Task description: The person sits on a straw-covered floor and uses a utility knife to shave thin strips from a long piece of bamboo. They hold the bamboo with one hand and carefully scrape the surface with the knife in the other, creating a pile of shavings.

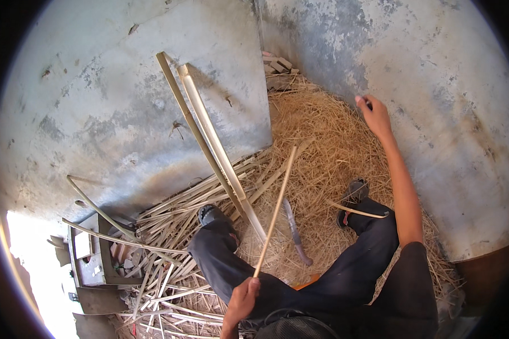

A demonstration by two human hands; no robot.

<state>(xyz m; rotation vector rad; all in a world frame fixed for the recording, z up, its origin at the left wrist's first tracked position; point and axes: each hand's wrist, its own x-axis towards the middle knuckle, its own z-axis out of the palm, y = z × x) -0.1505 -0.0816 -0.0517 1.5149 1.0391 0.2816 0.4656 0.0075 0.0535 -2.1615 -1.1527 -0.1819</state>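
Note:
My left hand (243,298), low in the view, is closed around the lower end of a thin bamboo strip (277,212). The strip slants up and away over the straw between my legs. Raised at the right, my right hand (374,114) is in front of the grey wall with its fingers curled in. A dark patch shows between those fingers, too small to name. On the straw between my feet lies a knife (292,226) with a long blade and a brownish handle. A short curved strip (359,211) crosses by my right foot.
Two long split bamboo lengths (209,133) lean against the left wall (113,113). Many cut strips (169,217) lie in a heap at the left, beside a box-like metal thing (90,254). Straw-like shavings (328,130) cover the floor toward the corner, where bricks (278,65) show.

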